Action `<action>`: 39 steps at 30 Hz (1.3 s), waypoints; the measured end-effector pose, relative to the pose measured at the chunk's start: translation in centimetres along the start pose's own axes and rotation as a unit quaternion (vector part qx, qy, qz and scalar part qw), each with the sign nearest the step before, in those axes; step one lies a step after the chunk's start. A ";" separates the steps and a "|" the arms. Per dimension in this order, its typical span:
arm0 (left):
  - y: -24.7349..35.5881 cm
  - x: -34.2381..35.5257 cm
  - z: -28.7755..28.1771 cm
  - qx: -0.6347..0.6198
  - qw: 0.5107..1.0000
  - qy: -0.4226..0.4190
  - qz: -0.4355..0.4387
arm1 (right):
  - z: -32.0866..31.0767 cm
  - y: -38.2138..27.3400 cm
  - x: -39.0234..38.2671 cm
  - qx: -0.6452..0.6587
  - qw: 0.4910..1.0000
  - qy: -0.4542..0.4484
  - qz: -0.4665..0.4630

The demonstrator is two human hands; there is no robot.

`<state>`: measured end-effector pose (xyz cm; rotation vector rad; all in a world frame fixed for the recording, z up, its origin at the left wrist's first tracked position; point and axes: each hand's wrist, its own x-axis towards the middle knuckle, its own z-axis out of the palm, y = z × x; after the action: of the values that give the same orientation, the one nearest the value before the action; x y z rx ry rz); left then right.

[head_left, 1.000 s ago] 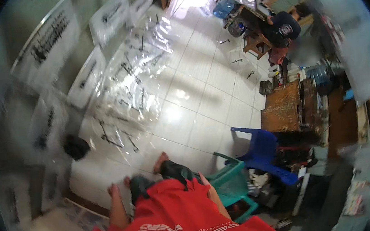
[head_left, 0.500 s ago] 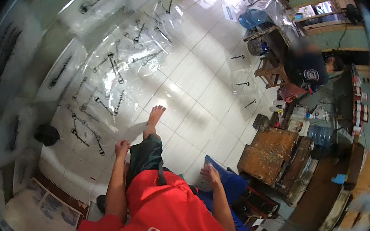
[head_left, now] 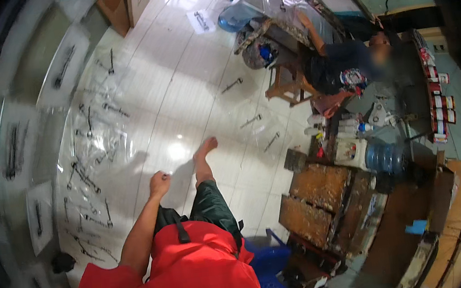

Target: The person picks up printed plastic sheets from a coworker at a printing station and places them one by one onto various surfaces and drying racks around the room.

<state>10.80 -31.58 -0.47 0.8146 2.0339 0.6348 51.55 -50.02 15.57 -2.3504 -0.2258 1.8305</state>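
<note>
My left hand is held out in front of my hip, its fingers curled closed. A small dark bit shows at the fingertips, too small to make out. Below the hand lies the tiled floor, and to its left several clear plastic sheets with long dark designs are spread out. My right hand is out of the picture. One bare foot is stepping forward on the tiles, beyond the hand. A blue plastic chair stands close at my right side.
At the right, a person sits on a wooden stool with an arm stretched over a plastic-covered bench. Worn wooden boxes, a water jug and red cans are nearer. Single sheets lie mid-floor. Framed panels line the left wall.
My view has turned and moved forward, so the spread sheets sit further left. My left hand stays closed. My right hand, open beside the blue chair before, has left the picture.
</note>
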 end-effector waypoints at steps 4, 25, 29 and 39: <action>16.4 16.5 7.5 -0.120 0.991 -0.028 0.058 | 0.9 -12.5 3.9 0.014 1.000 -0.017 -0.016; 70.8 70.7 25.0 -0.598 0.737 -0.155 -0.273 | 18.4 -50.1 2.4 0.220 0.965 0.102 0.103; 70.2 74.0 24.8 -0.640 0.688 -0.129 -0.318 | 21.7 -56.4 1.5 0.184 0.969 0.097 0.133; 70.3 72.7 27.4 -0.613 0.655 -0.113 -0.427 | 19.2 -66.8 3.0 0.226 0.963 0.143 -0.014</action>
<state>23.87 72.28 -4.17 -0.8132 1.0525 1.0082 32.02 16.43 22.26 -2.2224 0.1761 1.3256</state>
